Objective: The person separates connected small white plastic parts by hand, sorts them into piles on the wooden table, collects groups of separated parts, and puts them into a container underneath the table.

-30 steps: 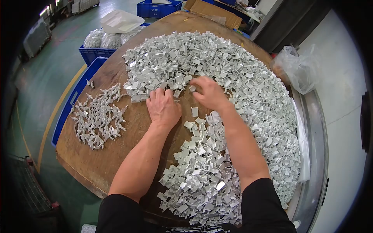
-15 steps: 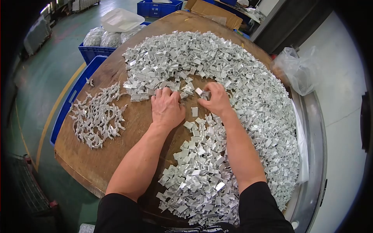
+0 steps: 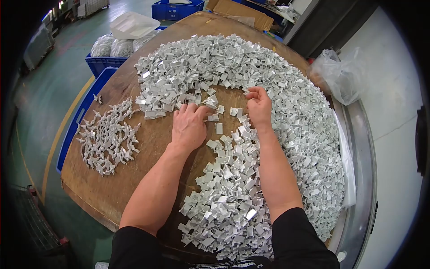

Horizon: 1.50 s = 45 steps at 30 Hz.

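A large heap of small silvery metal pieces (image 3: 304, 148), flat and rectangular with bent edges, curves around both hands on the wooden table. My left hand (image 3: 190, 125) rests palm down at the heap's inner edge, fingers apart and bent over a few pieces. Near its thumb side lies a loose metal piece (image 3: 213, 117). My right hand (image 3: 260, 107) is closed, fingertips curled in at the heap's inner rim; whatever they pinch is hidden. Between the hands, more loose pieces (image 3: 219, 128) lie on the wood.
Left on the brown tabletop (image 3: 152, 148) lies a separate pile of thin, branching metal parts (image 3: 109, 139). Blue crates (image 3: 105, 65) with filled plastic bags stand beyond the left edge. A clear plastic bag (image 3: 338, 76) hangs at the right, near a metal rim (image 3: 360, 148).
My right hand has moved up and slightly right to the heap's edge; the pieces at its fingertips now lie between the hands. My left hand's fingers have spread. The view has shifted slightly.
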### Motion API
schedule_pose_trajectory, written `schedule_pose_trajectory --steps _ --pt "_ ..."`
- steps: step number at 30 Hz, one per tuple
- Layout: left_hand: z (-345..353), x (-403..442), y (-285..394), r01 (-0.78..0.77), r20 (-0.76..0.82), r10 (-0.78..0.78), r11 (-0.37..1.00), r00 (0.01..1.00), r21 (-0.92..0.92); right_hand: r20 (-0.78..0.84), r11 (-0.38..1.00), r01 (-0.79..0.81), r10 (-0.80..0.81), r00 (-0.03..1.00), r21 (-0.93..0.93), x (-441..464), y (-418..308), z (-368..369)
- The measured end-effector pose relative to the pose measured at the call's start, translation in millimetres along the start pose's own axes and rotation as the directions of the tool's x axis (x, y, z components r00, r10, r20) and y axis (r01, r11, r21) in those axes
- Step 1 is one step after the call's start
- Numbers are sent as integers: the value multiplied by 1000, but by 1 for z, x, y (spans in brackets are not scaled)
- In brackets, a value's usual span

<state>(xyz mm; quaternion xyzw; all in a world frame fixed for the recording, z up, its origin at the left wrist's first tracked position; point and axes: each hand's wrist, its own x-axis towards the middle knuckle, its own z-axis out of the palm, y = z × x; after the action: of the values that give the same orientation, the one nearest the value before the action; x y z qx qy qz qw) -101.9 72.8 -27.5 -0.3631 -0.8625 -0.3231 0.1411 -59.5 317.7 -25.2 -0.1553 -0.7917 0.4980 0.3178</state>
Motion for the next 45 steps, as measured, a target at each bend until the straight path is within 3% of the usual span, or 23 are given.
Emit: schedule_pose_trajectory --steps 3,6,9,13,16,19,22,28,31,34,37,40,45 --pt "2 0 -1 43 -12 -43 999 999 33 124 955 -98 137 983 -280 1 -8 -8" --pt "2 0 0 88 -38 -86 994 996 60 364 845 397 -265 893 -359 -4 -10 2" --pt "5 0 -1 118 -73 -111 988 991 103 484 621 664 -467 741 -417 -14 -17 24" --pt "7 0 -3 154 -98 -142 980 985 124 586 718 578 -291 756 -388 -11 -21 21" --pt "8 0 -2 159 -130 -144 980 981 117 513 818 449 -228 827 -360 -13 -33 19" --pt "7 0 -2 152 -115 -138 981 984 120 505 667 609 -382 774 -430 -23 -40 35" --pt "5 -1 -2 154 -105 -143 981 984 115 520 756 590 -397 757 -282 -17 -30 38" --pt "4 1 0 169 -103 -160 981 982 90 527 782 560 -365 768 -275 -18 -32 34" --pt "2 -1 2 125 -79 -116 985 990 117 604 698 668 -422 676 -260 -17 -28 31" --pt "0 -1 4 158 -83 -151 984 985 87 594 812 520 -288 752 -266 -15 -29 26" --pt "-2 0 5 174 -61 -167 978 984 113 556 806 561 -383 737 -189 -23 -39 29" --pt "-1 0 3 171 -61 -165 979 984 109 640 754 641 -421 642 -147 -22 -37 27" --pt "3 0 0 212 -115 -199 971 973 114 644 850 499 -290 708 -167 -18 -41 23"
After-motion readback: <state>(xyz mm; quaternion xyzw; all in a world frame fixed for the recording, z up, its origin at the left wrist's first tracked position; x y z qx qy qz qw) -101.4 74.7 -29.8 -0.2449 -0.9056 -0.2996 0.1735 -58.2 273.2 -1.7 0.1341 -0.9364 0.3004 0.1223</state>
